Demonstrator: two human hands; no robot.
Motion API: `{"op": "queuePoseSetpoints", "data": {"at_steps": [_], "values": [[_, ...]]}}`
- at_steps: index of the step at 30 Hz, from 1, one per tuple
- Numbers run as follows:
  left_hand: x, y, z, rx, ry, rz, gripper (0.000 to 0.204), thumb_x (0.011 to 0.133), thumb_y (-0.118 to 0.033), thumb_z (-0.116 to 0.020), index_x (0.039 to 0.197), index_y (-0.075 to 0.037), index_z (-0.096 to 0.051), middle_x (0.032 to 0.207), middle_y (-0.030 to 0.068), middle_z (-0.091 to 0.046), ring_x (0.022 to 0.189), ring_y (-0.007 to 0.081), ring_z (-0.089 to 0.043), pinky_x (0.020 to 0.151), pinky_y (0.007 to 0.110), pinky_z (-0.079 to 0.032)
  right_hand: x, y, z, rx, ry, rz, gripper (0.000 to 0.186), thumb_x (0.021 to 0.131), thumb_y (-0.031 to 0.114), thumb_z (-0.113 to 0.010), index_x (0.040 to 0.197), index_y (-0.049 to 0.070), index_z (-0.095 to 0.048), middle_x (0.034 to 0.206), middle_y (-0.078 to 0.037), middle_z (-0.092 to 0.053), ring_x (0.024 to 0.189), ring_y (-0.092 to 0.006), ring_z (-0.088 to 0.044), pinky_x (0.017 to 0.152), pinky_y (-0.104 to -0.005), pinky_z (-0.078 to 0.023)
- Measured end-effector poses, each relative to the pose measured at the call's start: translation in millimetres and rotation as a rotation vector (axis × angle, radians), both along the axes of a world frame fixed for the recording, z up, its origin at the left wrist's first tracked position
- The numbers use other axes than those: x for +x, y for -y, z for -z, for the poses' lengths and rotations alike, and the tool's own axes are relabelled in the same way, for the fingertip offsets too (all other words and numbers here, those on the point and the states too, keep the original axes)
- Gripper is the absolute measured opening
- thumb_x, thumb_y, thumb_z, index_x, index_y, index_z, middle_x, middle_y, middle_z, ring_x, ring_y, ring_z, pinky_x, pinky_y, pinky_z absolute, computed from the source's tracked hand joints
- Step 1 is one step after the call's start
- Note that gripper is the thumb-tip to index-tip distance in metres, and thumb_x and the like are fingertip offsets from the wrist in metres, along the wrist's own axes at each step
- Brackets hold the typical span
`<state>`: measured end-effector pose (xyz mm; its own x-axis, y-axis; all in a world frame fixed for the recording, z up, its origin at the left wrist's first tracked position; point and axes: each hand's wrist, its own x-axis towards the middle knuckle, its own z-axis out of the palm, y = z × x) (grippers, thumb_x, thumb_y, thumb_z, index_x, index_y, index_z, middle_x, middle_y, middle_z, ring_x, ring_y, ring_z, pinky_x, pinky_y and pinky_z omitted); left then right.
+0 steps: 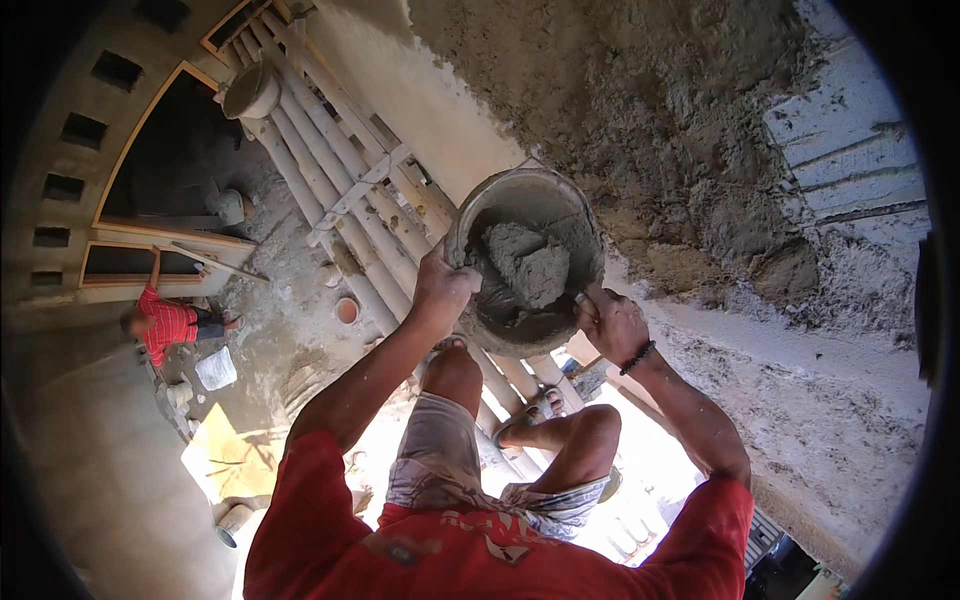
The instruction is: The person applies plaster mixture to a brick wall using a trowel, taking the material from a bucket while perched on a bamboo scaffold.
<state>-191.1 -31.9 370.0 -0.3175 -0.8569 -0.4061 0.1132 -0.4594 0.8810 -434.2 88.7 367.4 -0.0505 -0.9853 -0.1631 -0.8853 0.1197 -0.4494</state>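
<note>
Out in front of me I hold up a round bucket [586,205] coated with grey mortar. A lump of wet mortar [530,265] lies inside it. My left hand [445,292] grips the left side of the rim, fingers curled over the edge. On the lower right of the rim, my right hand [612,325] is closed too, a dark beaded band on its wrist. The bucket is over the pole platform, close to a wall with rough wet mortar [640,120] on it.
I am on a scaffold of wooden poles [340,160], with gaps between them. Another bucket [252,92] stands at its far end. On the floor below, a person in a red striped shirt [170,325] works by a window frame. A small reddish pot [347,310] is there too.
</note>
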Motion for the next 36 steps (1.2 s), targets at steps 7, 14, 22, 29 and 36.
{"op": "queuePoseSetpoints", "data": {"at_steps": [7, 14, 22, 29, 36], "values": [[3, -9, -95, 0.015, -0.023, -0.098, 0.053, 0.059, 0.009, -0.049, 0.112, 0.004, -0.056, 0.095, 0.0034, -0.061, 0.085, 0.0149, -0.057, 0.079, 0.025, -0.047, -10, 7, -120, -0.002, -0.037, -0.045, 0.023, 0.083, 0.023, -0.062, 0.102, 0.01, -0.057, 0.081, -0.022, -0.064, 0.074, -0.0452, -0.062, 0.066, -0.0549, -0.05], [23, -12, -154, 0.039, -0.067, -0.18, 0.055, 0.06, 0.008, -0.051, 0.115, 0.003, -0.055, 0.097, 0.0056, -0.062, 0.085, 0.0168, -0.059, 0.078, 0.027, -0.048, -3, 38, -209, 0.081, -0.033, -0.052, 0.029, 0.083, 0.026, -0.062, 0.108, 0.011, -0.059, 0.082, -0.022, -0.066, 0.079, -0.0449, -0.063, 0.071, -0.0535, -0.052], [73, -25, -156, 0.043, -0.13, -0.333, 0.058, 0.058, 0.011, -0.051, 0.115, 0.004, -0.053, 0.104, 0.0081, -0.063, 0.093, 0.0194, -0.062, 0.08, 0.028, -0.05, 30, 81, -332, 0.085, 0.062, -0.236, 0.035, 0.077, 0.014, -0.07, 0.11, 0.006, -0.06, 0.088, -0.02, -0.066, 0.082, -0.0366, -0.066, 0.071, -0.0442, -0.053], [95, -30, -120, 0.032, 0.149, -0.419, 0.055, 0.059, 0.011, -0.051, 0.113, 0.001, -0.055, 0.106, 0.0067, -0.062, 0.089, 0.0191, -0.059, 0.075, 0.03, -0.048, 23, 85, -316, 0.015, 0.09, -0.26, 0.032, 0.079, 0.013, -0.063, 0.109, 0.003, -0.057, 0.084, -0.023, -0.065, 0.082, -0.0395, -0.064, 0.071, -0.0465, -0.053], [85, -51, -105, 0.037, 0.036, -0.413, 0.061, 0.057, 0.006, -0.055, 0.118, 0.001, -0.055, 0.103, 0.0088, -0.063, 0.092, 0.0233, -0.061, 0.08, 0.034, -0.05, -5, 61, -284, 0.017, -0.05, -0.215, 0.029, 0.079, 0.013, -0.061, 0.107, 0.004, -0.058, 0.082, -0.022, -0.065, 0.08, -0.0406, -0.064, 0.071, -0.0485, -0.053]]}}
